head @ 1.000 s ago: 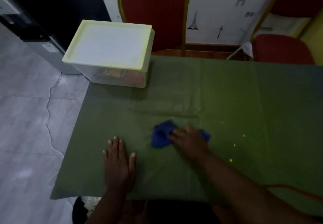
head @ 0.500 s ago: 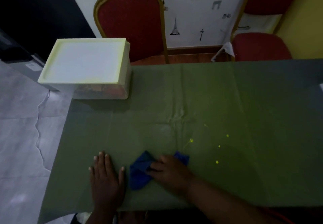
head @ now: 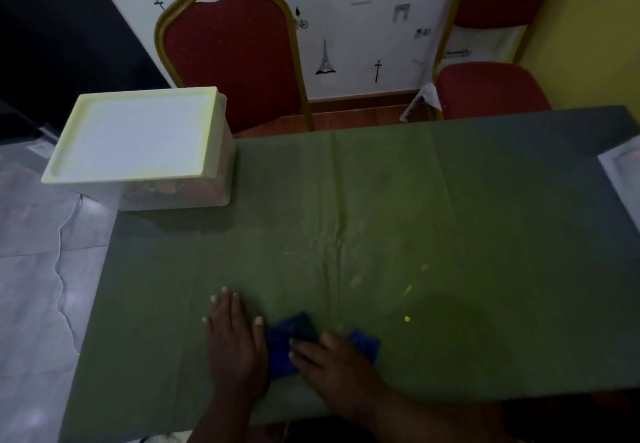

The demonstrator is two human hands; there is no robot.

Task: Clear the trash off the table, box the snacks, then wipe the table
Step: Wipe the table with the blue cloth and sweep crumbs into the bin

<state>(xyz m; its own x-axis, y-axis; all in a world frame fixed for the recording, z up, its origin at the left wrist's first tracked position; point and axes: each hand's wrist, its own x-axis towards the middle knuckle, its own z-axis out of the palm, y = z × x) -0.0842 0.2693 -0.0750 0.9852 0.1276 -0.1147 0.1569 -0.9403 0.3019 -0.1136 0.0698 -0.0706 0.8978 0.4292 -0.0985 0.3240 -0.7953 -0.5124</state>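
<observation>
Cloth work has shifted since a second ago: the blue cloth (head: pixel 289 338) and your right hand (head: pixel 332 361) have slid back toward the near edge of the green-covered table (head: pixel 381 200), and the gap to your left hand (head: pixel 233 335) has closed. The cloth's left edge now lies just beside your left thumb. Your right hand lies flat on top of the cloth, fingers stretched leftward and pressing down rather than curled round it; blue shows on both sides of the hand. Your left hand rests palm down on the table, fingers straight and spread, holding nothing. Yellow specks (head: pixel 407 319) lie to the right of the cloth, apart from it. The lidded snack box (head: pixel 138 141) stands at the far left corner.
</observation>
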